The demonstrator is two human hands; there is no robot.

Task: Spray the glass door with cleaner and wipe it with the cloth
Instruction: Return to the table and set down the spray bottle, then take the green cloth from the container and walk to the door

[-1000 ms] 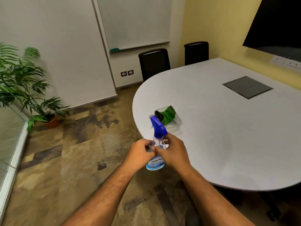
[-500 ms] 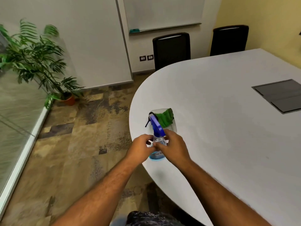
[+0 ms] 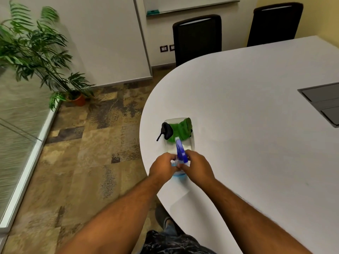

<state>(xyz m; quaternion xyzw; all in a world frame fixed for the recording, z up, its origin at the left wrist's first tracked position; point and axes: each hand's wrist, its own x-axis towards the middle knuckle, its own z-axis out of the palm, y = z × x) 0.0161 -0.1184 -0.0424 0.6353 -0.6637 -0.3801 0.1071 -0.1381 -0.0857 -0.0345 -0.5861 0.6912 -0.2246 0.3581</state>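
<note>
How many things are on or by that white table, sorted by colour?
Blue: 1, the spray bottle, held by the left hand and the right hand
Green: 2, the cloth in the clear tray; the potted plant
Black: 3, two chairs; a dark item beside the cloth
Clear: 1, the tray
Total: 7

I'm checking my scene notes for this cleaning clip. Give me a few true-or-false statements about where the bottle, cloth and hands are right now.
1. Both hands hold the spray bottle. True.
2. The green cloth lies on the floor. False: it sits in a clear tray on the white table.
3. The left hand holds the cloth. False: it grips the bottle, as does the right hand.
4. A potted plant stands on the floor. True.
</note>
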